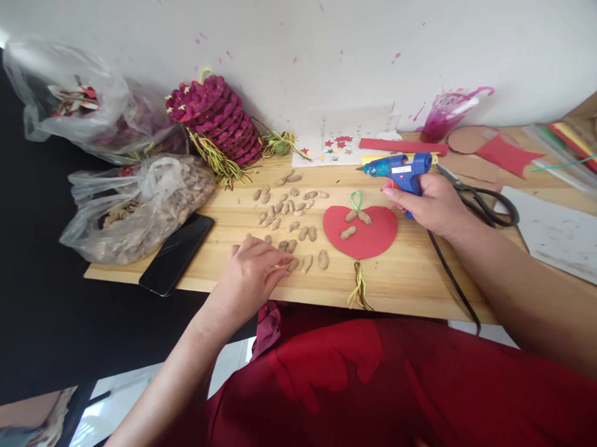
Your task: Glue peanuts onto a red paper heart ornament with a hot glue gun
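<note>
A red heart-shaped cutout (pixel 366 236) lies on the wooden table (pixel 412 284), with three peanuts (pixel 354 222) stuck near its top, a green loop above and yellow-green strings below. My right hand (pixel 430 204) is closed around a blue glue gun (pixel 400 169), its nozzle pointing left, just right of the heart. My left hand (pixel 253 271) rests on the table with its fingers pinched on a peanut (pixel 282 267) at the near edge of several loose peanuts (pixel 288 210).
A black phone (pixel 177 254) lies at the table's left edge beside a plastic bag of peanuts (pixel 142 208). A stack of purple-red crafted pieces (pixel 217 117), black scissors (pixel 482 200), a star sheet (pixel 337 148), red paper shapes (pixel 508 154) and a pink cup (pixel 443 114) sit behind.
</note>
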Tool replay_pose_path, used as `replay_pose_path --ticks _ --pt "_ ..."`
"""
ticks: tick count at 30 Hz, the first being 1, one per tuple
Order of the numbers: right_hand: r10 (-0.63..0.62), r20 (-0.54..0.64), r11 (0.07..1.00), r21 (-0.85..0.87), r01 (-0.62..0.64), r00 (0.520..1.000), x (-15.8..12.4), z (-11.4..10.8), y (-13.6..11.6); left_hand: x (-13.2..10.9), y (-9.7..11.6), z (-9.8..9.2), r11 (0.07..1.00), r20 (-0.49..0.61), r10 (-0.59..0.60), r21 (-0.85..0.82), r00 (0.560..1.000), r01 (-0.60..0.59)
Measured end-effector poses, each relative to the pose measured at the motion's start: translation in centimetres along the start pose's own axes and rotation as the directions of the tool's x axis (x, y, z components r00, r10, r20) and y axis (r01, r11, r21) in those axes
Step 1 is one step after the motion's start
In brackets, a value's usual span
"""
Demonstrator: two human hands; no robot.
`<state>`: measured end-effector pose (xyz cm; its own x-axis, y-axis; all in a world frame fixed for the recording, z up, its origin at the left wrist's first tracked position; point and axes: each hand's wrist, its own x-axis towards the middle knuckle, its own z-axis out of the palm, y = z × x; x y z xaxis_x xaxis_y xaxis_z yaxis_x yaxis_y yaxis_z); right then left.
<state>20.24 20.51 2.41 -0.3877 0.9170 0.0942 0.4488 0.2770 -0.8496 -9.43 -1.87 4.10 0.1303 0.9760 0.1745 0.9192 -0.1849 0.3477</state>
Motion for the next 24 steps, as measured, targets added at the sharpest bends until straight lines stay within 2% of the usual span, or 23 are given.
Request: replay_pose_path --ticks 6,16,24 --pt "-0.013 -0.001 1.000 -0.017 0.013 1.000 -0.1 -0.1 -0.2 0.3 0.7 0.5 1.000 -0.048 -0.021 -0.010 0.999 0.021" --pt "-0.013 0.001 1.000 -0.020 0.013 1.000 0.0 -0.1 0.0 0.5 1.2 0.5 1.000 -0.041 -0.030 0.003 0.999 0.030" --pt "0.003 -0.019 1.000 -0.023 -0.003 1.000 -0.2 -0.1 -0.5 0.1 1.1 0.9 0.997 -0.102 -0.016 -0.082 0.995 0.007"
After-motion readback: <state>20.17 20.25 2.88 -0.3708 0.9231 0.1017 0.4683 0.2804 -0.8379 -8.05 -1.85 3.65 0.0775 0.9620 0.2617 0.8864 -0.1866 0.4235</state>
